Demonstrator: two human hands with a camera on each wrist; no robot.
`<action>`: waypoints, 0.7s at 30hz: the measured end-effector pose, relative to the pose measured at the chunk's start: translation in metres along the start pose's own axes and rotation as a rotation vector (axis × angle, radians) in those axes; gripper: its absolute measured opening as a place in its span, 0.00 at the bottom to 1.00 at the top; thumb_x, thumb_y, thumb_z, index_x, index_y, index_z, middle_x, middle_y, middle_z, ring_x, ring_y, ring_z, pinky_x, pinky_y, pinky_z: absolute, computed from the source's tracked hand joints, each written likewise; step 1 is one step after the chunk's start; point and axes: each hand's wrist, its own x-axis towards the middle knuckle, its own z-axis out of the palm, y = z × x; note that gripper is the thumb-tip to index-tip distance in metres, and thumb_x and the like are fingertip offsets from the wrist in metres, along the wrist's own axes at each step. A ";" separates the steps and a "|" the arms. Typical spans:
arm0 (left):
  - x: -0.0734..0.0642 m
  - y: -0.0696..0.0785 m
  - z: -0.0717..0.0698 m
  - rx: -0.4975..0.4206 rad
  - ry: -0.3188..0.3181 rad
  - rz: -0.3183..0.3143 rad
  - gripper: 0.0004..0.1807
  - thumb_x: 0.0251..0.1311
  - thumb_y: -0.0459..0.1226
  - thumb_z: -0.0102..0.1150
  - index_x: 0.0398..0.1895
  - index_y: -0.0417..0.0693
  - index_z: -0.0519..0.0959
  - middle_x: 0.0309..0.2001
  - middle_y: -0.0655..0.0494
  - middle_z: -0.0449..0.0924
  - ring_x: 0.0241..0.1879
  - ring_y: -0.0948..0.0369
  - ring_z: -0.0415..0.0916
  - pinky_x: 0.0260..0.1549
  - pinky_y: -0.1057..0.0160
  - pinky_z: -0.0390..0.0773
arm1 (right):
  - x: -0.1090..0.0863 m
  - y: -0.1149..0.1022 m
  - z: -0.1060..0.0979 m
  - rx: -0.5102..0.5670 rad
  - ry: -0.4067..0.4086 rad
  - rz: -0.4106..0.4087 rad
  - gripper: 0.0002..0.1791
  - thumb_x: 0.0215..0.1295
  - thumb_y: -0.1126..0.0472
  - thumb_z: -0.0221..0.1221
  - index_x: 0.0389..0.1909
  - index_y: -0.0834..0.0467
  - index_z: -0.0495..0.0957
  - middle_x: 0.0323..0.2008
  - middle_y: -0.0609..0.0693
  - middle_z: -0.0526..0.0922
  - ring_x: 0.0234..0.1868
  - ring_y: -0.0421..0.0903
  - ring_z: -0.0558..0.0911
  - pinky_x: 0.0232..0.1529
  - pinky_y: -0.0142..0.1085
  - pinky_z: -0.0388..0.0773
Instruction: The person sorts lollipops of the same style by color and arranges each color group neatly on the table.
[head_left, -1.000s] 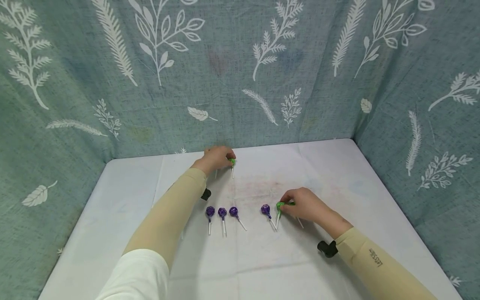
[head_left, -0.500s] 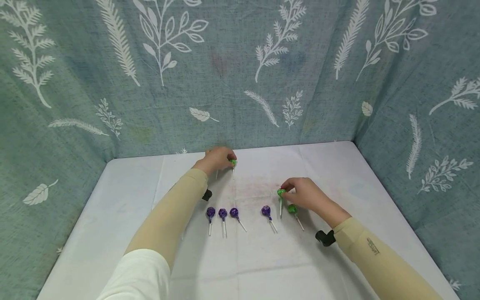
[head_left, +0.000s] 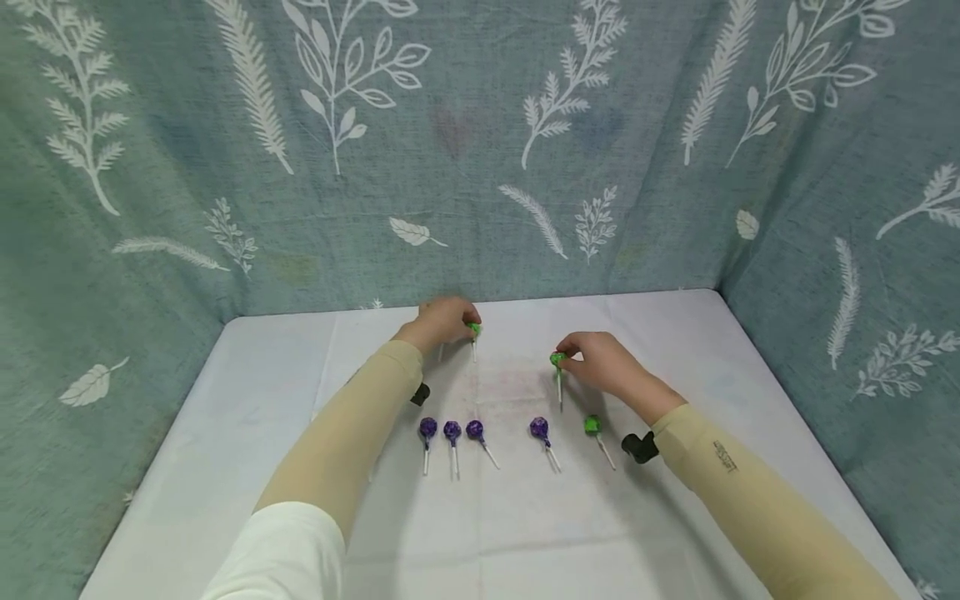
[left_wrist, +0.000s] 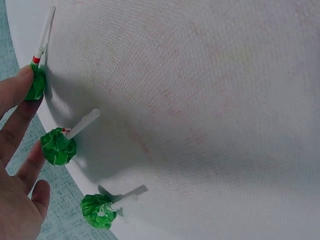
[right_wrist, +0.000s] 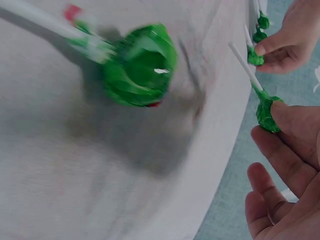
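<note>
Near the table's far edge, my left hand (head_left: 444, 321) pinches a green-wrapped lollipop (left_wrist: 36, 86) by its head between thumb and finger. Two more green lollipops, one (left_wrist: 58, 146) close to the fingers and another (left_wrist: 98, 211) farther along, lie beside that hand in the left wrist view. My right hand (head_left: 603, 362) holds a green lollipop (head_left: 557, 359) by the head, its stick pointing toward me. Closer to me, one green lollipop (head_left: 592, 425) lies on the cloth. To its left is a purple lollipop (head_left: 539, 428).
Three purple lollipops, among them a middle one (head_left: 452, 431), lie in a row left of centre on the white-covered table (head_left: 480, 533). A leaf-patterned green curtain (head_left: 450, 167) stands behind the table and along both sides.
My right hand has lifted a green lollipop from between the purple and the other green one, and carried it toward the far edge. The left hand stays with its lollipop.
</note>
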 end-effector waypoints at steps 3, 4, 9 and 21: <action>0.001 0.001 0.001 -0.005 0.008 -0.011 0.12 0.53 0.45 0.62 0.42 0.62 0.79 0.43 0.64 0.76 0.48 0.58 0.69 0.56 0.38 0.44 | 0.009 -0.001 -0.002 -0.011 -0.002 -0.009 0.15 0.60 0.53 0.58 0.46 0.52 0.77 0.41 0.46 0.79 0.46 0.47 0.76 0.44 0.42 0.73; 0.001 0.001 0.001 -0.003 0.009 -0.016 0.12 0.53 0.45 0.62 0.42 0.62 0.79 0.43 0.65 0.76 0.48 0.58 0.69 0.56 0.37 0.43 | 0.013 -0.002 -0.002 -0.011 -0.005 -0.013 0.15 0.60 0.53 0.58 0.47 0.53 0.76 0.41 0.46 0.79 0.46 0.47 0.76 0.44 0.42 0.73; -0.001 0.003 0.000 0.001 0.012 -0.029 0.11 0.52 0.45 0.63 0.41 0.63 0.79 0.42 0.66 0.76 0.48 0.59 0.69 0.57 0.36 0.42 | 0.029 -0.010 -0.005 -0.027 -0.003 -0.041 0.15 0.61 0.54 0.57 0.47 0.54 0.76 0.41 0.47 0.79 0.46 0.46 0.76 0.44 0.42 0.73; -0.001 0.003 -0.001 0.041 -0.002 -0.010 0.11 0.52 0.45 0.63 0.40 0.62 0.80 0.41 0.65 0.77 0.44 0.59 0.71 0.55 0.38 0.48 | 0.064 -0.026 0.000 -0.063 -0.019 -0.059 0.16 0.62 0.56 0.56 0.49 0.56 0.75 0.43 0.49 0.79 0.47 0.47 0.76 0.46 0.42 0.72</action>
